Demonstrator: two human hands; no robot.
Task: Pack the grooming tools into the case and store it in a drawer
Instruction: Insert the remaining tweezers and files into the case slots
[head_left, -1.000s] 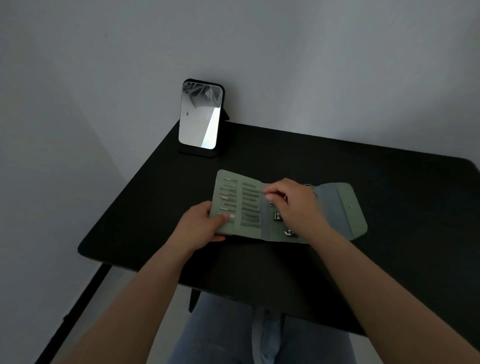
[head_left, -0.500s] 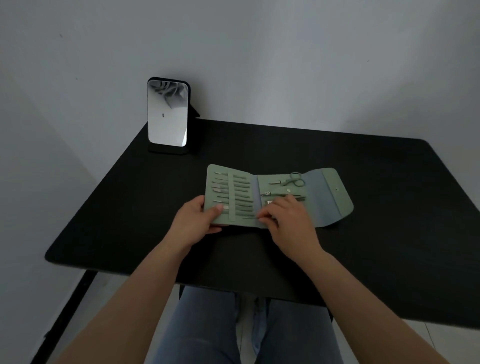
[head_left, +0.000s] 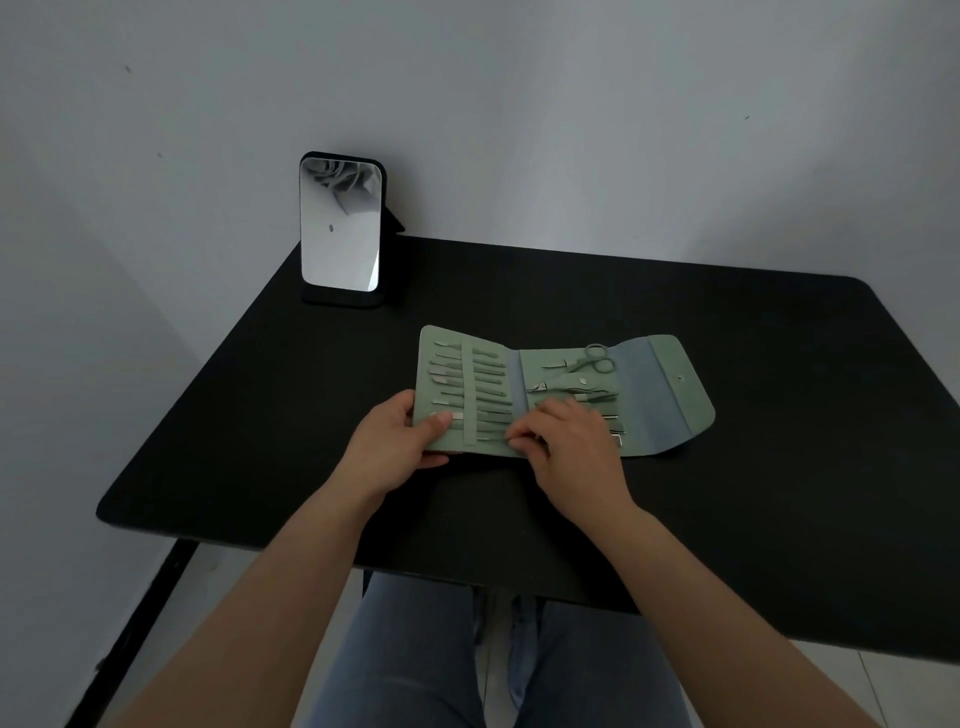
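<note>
Case (head_left: 660, 395) lies open (sage green).

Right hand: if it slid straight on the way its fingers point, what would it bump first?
Probably the left hand's thumb. The right hand points left across the green case, over its slotted tools; depth is unclear.

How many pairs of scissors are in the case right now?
1. The scissors sit at the far end of the green case's middle panel, handles pointing right. The right hand covers the near part of that panel, so another pair could be hidden there.
</note>
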